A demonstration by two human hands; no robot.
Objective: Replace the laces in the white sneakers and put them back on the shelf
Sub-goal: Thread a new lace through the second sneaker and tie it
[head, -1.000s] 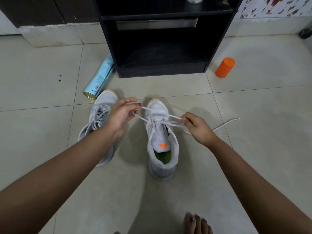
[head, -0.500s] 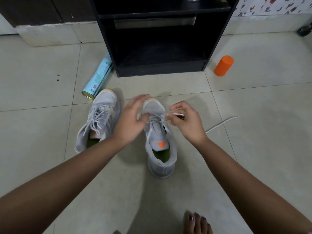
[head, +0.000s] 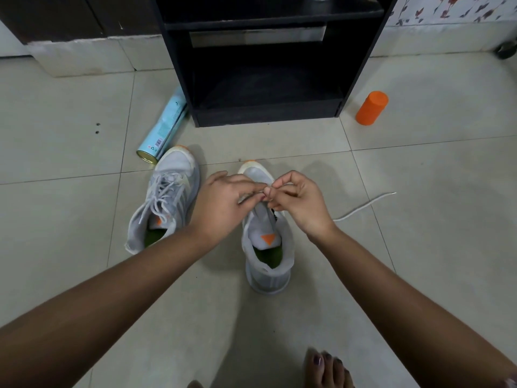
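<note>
The laced sneaker (head: 170,189) and its mate (head: 268,273) were matt white mesh cloth; the lace (head: 361,209) was woven cord. Floor tiles (head: 419,247) were smooth, faintly glossy. The shelf (head: 268,116) was matt black board.

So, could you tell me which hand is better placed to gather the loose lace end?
Probably the right hand. The lace trails over the floor on that side, running out from beneath it, while the left hand comes in from the other side of the sneaker and would have to cross it.
</note>
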